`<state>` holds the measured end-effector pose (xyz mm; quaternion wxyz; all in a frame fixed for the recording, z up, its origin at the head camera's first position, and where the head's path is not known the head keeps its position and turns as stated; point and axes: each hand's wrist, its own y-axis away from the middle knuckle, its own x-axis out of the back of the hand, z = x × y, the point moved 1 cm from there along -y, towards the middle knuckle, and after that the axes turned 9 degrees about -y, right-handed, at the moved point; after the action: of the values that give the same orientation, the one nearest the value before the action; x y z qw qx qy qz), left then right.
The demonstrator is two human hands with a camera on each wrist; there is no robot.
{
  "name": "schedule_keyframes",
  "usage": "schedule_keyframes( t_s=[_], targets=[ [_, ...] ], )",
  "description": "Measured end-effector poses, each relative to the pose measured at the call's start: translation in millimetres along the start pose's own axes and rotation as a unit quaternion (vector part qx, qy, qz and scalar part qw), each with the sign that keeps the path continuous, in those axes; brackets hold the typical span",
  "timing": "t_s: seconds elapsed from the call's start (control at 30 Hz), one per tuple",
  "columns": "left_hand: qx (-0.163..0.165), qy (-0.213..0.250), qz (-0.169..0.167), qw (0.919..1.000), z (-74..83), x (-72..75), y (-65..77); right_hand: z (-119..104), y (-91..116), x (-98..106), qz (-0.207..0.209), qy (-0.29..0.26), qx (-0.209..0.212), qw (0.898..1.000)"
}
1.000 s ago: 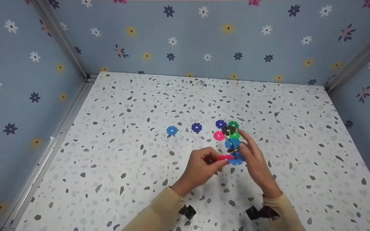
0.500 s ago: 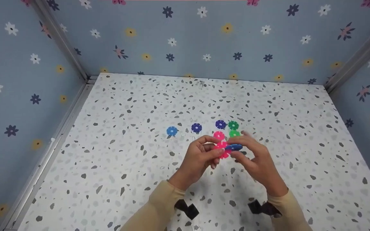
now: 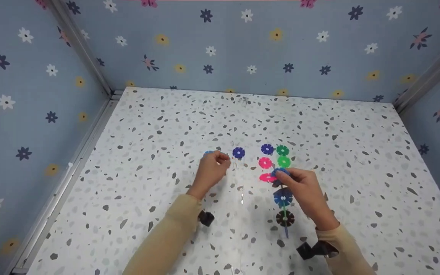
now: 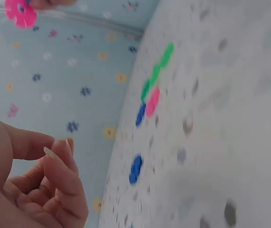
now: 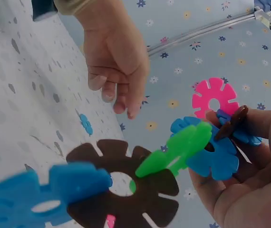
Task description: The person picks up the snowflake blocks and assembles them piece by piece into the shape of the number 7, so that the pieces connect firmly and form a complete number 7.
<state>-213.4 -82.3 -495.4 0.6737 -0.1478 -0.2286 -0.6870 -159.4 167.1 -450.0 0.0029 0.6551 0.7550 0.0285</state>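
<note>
And away goes your left hand [image 3: 211,171]! Half a second ago it gripped the pink end disc [image 3: 267,177] of the disc chain [image 3: 283,198]; now it's off to the left, partly covering a light blue disc [image 3: 208,152], fingertips drawn close together and loosely curled. Your right hand [image 3: 307,193] has the chain alone, thumb and fingers pinching a blue disc [image 3: 280,170], and the brown and blue end has swung round towards you. Count the chain: seven discs, three blue, two brown, one green, one pink. Loose in the head view, six: that light blue one, two dark blue discs [image 3: 238,152], one dark green disc [image 3: 282,150], one bright green disc [image 3: 283,161], one loose pink disc [image 3: 265,162]. They're on a white speckled tabletop [image 3: 159,122], boxed in by blue-grey flowered walls [image 3: 227,34] with metal corner strips [image 3: 84,49].
</note>
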Motion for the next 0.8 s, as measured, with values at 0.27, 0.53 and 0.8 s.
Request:
schedule_keyframes(
  t_s=[0.27, 0.53, 0.8],
  targets=[
    [0.026, -0.218, 0.059, 0.9738, -34.6, 17.7, -42.8, 14.8, -1.6, -0.3, 0.019, -0.065, -0.084, 0.994],
    [0.072, -0.26, 0.054, 0.9614, -45.2, 11.7, -48.3, 17.0, -2.2, -1.0, 0.025, -0.097, -0.096, 0.99],
    [0.061, -0.231, 0.046, 0.97, -47.2, 13.7, -48.6, 15.6, -2.7, 0.3, 0.031, -0.13, -0.098, 0.986]
  ],
)
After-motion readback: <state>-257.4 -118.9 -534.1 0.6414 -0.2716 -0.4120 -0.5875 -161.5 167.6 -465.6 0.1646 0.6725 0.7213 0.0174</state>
